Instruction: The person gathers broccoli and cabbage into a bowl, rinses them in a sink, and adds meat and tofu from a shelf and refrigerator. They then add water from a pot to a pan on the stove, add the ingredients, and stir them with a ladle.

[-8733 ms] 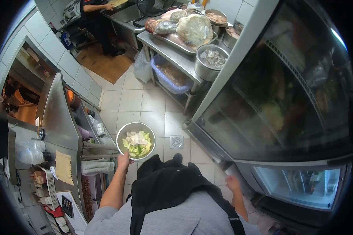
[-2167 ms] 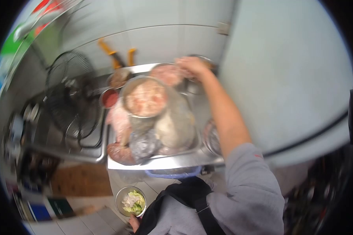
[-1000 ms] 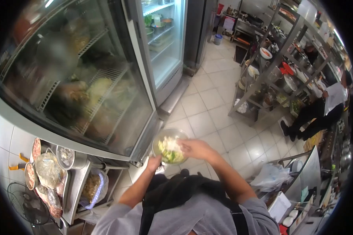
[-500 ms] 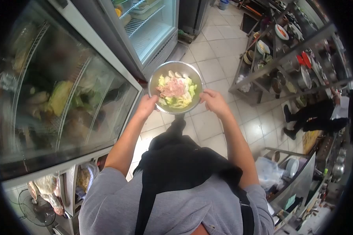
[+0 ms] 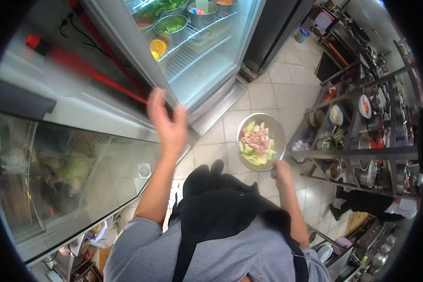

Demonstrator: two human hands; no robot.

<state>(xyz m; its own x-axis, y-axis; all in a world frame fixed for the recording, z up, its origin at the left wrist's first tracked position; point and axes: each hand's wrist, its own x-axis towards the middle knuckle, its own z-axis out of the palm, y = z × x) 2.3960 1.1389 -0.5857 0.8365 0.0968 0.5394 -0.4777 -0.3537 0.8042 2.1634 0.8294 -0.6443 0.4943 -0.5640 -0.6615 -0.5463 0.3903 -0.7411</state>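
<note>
My right hand [image 5: 282, 173] is closed on the rim of a round steel bowl [image 5: 278, 136], which hangs out in front of me over the floor. Chopped pale green cabbage [image 5: 250, 153] lies in the bowl, with thin pink slices of meat [image 5: 257, 140] heaped on top. Slightly blurred, my left hand [image 5: 168, 124] is empty, its thumb and fingers apart. It is raised near the lower front edge of a lit fridge [image 5: 211, 89].
Steel bowls of greens [image 5: 170, 29] and a cut orange [image 5: 158, 47] sit on the fridge shelves. A glass door [image 5: 117, 164] spans my left. Metal racks [image 5: 348, 154] with dishes line the right, where a person in dark trousers [image 5: 369, 203] stands. Tiled floor [image 5: 211, 155] lies between.
My left hand has let go of the bowl and moved up toward the lit fridge. The bowl, now in my right hand alone, has shifted right and down in view as the camera turned left.
</note>
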